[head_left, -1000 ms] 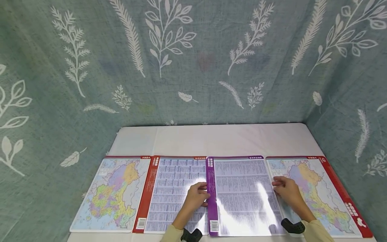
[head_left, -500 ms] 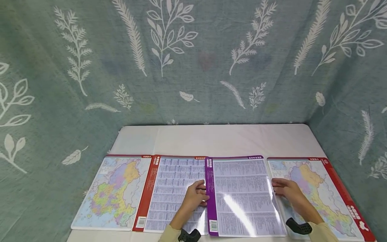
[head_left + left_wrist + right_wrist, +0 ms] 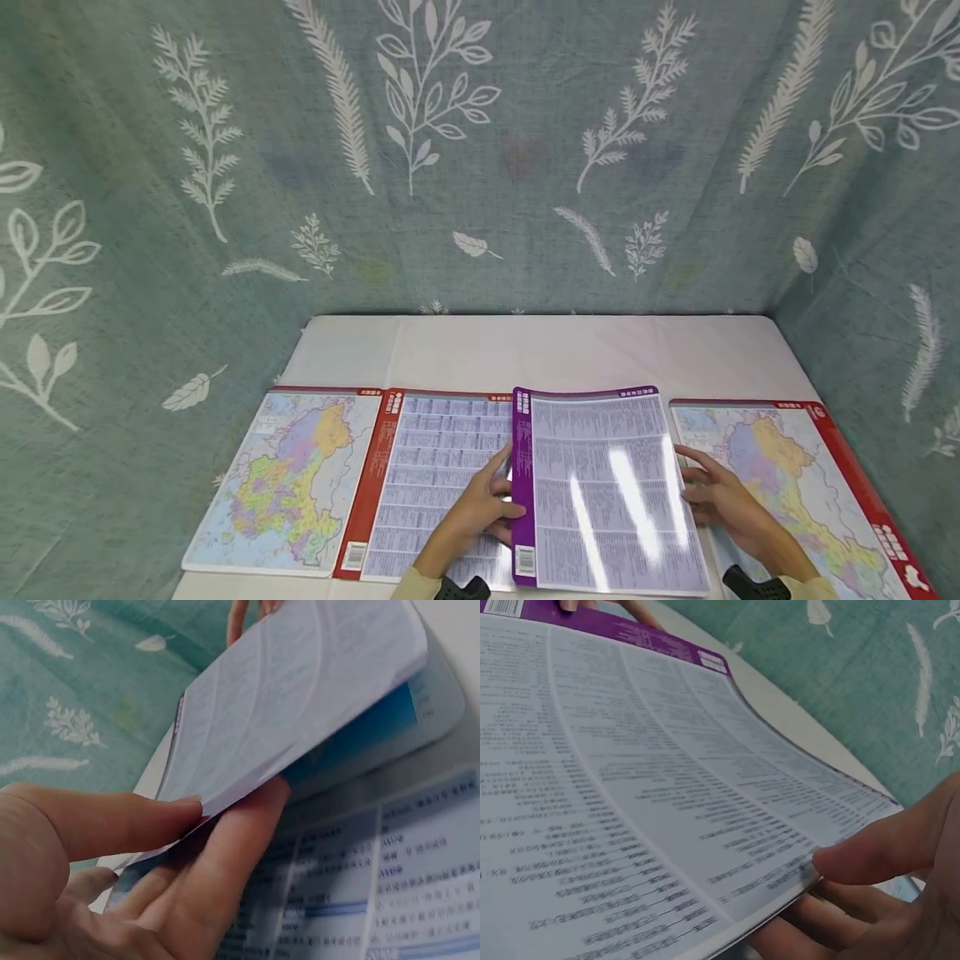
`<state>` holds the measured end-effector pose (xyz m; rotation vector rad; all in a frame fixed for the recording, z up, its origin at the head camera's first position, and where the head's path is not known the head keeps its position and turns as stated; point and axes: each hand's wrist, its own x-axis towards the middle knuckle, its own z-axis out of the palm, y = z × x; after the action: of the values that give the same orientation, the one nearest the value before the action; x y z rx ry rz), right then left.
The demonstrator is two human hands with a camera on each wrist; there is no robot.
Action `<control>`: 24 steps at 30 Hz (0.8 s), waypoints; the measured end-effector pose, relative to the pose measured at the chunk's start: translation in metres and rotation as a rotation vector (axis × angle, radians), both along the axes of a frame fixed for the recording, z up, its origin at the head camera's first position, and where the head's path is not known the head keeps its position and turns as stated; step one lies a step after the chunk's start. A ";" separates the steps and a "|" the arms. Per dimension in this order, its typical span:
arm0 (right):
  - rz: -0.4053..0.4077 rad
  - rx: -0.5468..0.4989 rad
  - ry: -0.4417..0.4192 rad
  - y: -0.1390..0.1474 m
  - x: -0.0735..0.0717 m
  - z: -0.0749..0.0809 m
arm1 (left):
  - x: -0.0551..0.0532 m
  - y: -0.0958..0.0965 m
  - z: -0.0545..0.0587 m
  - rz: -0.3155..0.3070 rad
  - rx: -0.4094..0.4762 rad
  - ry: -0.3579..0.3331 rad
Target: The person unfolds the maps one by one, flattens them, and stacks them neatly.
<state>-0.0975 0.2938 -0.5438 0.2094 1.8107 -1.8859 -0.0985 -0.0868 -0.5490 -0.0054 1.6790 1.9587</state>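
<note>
In the head view, a glossy purple-edged sheet of printed text point(image 3: 600, 467) lies between my two hands. My left hand point(image 3: 480, 504) pinches its purple left edge; in the left wrist view the thumb point(image 3: 142, 821) presses on top and the fingers lie beneath. On the opposite edge, my right hand point(image 3: 731, 504) grips with the thumb point(image 3: 877, 851) above and fingers underneath. The sheet bows slightly in the right wrist view. Seen from the left wrist, its near edge stands raised above the text sheet below.
A red-edged text sheet point(image 3: 442, 467) and a colourful map sheet point(image 3: 288, 479) lie side by side at left. Another map sheet with a red strip point(image 3: 787, 475) lies at right, partly behind my hand. White tablecloth point(image 3: 525, 350) shows behind, then a leaf-patterned green curtain point(image 3: 465, 208).
Both hands have taken a fuller grip on the purple-edged sheet's sides. The sheet has risen and tilted slightly, and a gap has widened between it and the right map sheet.
</note>
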 end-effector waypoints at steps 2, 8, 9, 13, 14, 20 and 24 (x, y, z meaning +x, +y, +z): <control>0.034 -0.061 -0.011 0.003 0.002 -0.001 | 0.001 -0.001 -0.002 0.000 0.005 -0.001; 0.070 -0.094 -0.027 0.003 0.005 -0.007 | 0.002 -0.005 -0.006 0.088 0.030 0.019; 0.067 -0.092 -0.027 0.002 0.005 -0.007 | 0.003 -0.006 -0.006 0.101 0.033 0.024; 0.056 -0.087 -0.026 0.000 0.007 -0.010 | 0.004 -0.008 -0.005 0.127 0.049 0.039; 0.050 -0.087 -0.024 -0.001 0.008 -0.010 | 0.004 -0.009 -0.004 0.131 0.047 0.042; 0.003 -0.084 -0.043 -0.007 0.013 -0.014 | 0.004 -0.013 -0.003 0.154 0.060 0.042; 0.013 -0.106 -0.061 -0.008 0.015 -0.015 | 0.003 -0.017 -0.003 0.147 0.078 0.042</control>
<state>-0.0824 0.2855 -0.5583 0.2140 1.6628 -1.9392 -0.0951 -0.1035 -0.5523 -0.0610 1.6694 2.1450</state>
